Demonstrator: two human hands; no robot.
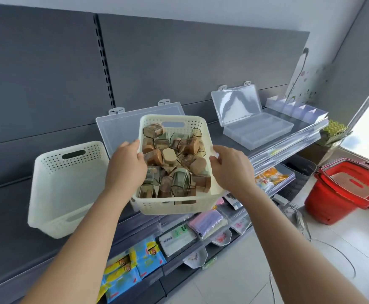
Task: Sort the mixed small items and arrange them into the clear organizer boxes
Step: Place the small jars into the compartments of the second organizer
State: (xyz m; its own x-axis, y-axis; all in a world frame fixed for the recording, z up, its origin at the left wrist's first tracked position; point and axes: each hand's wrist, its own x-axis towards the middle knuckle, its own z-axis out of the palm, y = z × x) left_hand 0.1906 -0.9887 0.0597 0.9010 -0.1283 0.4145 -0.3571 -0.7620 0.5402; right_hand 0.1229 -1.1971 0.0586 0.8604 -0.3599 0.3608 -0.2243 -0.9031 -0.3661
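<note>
The small items (174, 163), brown-capped clear little containers heaped in disorder, are carried in a cream basket (174, 207) that is held up in the middle of the scene. It seems to be clear of the shelf, though whether its far end rests on anything cannot be told. The basket is clamped at both long sides: the left hand (126, 165) is curled over the left rim and the right hand (231, 170) over the right rim, a hold by which the load is kept level and nothing is spilled. Just behind it a clear organizer box (117, 126) is stood with its lid thrown back, apparently so that it can be filled directly. A second organizer box (258, 132) is laid open further right, likely for the same purpose. An empty basket (65, 185) is set on the left, and a red shopping basket (343, 194) is left on the floor at far right.
</note>
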